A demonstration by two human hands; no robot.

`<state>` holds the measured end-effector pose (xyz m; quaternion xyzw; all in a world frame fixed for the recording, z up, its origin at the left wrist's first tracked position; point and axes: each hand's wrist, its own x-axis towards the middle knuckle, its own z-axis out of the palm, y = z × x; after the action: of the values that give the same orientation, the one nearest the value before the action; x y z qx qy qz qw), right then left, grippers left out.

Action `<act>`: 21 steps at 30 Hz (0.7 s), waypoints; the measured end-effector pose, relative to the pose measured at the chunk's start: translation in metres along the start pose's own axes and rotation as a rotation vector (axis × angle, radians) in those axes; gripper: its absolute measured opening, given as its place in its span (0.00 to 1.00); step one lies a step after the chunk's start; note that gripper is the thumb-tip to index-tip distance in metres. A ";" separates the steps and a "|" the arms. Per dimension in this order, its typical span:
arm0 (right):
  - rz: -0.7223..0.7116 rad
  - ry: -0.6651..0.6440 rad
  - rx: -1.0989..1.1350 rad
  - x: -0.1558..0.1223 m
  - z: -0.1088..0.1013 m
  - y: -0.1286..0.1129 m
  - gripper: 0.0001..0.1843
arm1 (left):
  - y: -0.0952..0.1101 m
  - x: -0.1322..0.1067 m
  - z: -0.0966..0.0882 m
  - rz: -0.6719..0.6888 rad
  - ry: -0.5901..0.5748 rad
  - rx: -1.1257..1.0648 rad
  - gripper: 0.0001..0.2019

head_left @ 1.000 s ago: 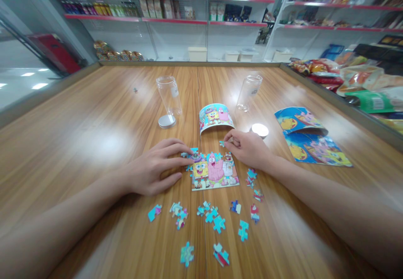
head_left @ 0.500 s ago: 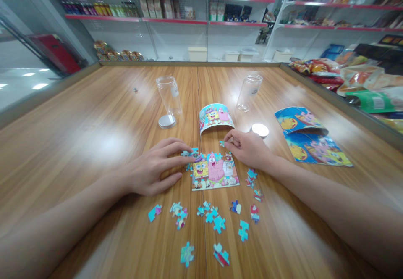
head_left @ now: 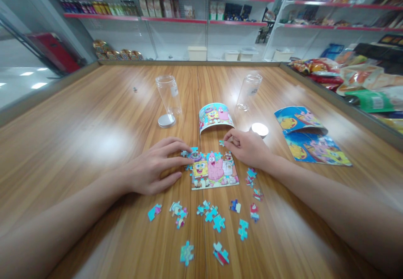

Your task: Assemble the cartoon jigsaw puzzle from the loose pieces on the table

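Observation:
A partly assembled cartoon jigsaw puzzle (head_left: pixel 214 170) lies on the wooden table (head_left: pixel 94 136). My left hand (head_left: pixel 155 166) rests flat beside its left edge, fingers stretched out, fingertips touching the top-left pieces. My right hand (head_left: pixel 247 148) sits at the puzzle's top-right corner, its fingers pinched on a small blue puzzle piece (head_left: pixel 221 143). Several loose pieces (head_left: pixel 217 223) are scattered in front of the puzzle, nearer to me.
Two clear plastic jars (head_left: pixel 170 95) (head_left: pixel 248 91) stand behind the puzzle, each with a silver lid (head_left: pixel 166 120) (head_left: pixel 260 129) near it. A curled picture sheet (head_left: pixel 215 116) arches behind the puzzle. Two more picture sheets (head_left: pixel 310 140) lie right. Snack bags (head_left: pixel 352 81) line the right edge; shelves stand behind.

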<state>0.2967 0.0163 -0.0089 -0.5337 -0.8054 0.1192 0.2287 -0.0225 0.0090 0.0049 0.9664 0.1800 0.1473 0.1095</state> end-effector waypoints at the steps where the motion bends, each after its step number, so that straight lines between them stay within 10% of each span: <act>1: -0.002 -0.001 0.002 0.000 0.000 0.000 0.06 | 0.000 0.000 0.000 -0.002 -0.003 -0.002 0.24; 21: -0.004 -0.017 0.038 0.001 0.001 -0.002 0.07 | 0.001 0.001 -0.006 -0.028 -0.017 0.002 0.23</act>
<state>0.2945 0.0164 -0.0089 -0.5265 -0.8061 0.1384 0.2321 -0.0232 0.0091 0.0106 0.9651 0.1929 0.1374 0.1121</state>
